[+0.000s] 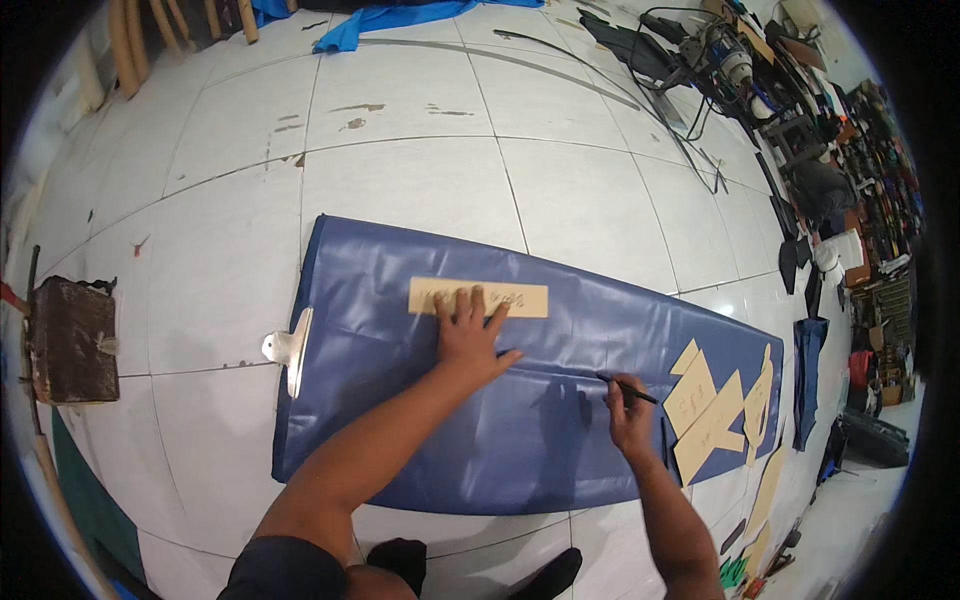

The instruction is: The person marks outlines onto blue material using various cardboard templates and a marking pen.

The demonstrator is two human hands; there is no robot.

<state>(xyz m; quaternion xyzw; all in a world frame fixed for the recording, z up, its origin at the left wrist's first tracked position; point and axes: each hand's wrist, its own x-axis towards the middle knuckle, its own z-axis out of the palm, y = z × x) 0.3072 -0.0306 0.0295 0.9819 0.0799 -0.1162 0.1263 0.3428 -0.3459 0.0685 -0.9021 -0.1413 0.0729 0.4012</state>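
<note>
White tiled floor [400, 190] w/ brown marks. Directly on it: lg dk blue sheet [420, 430] nr ctr, brown box [75, 345] far L, brt blue cloth [400, 18] up top, grey strip [500, 62] nr it, blk scraps [788, 265] R.

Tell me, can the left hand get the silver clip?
Probably yes. The left hand is spread on the card, not gripping anything, and nothing stands on the blue sheet between it and the clip. It would just have to leave the card.

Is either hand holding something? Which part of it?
The right hand holds a black pen between its ends, which both stick out. The left hand grips nothing; it rests partly on a tan strip.
</note>
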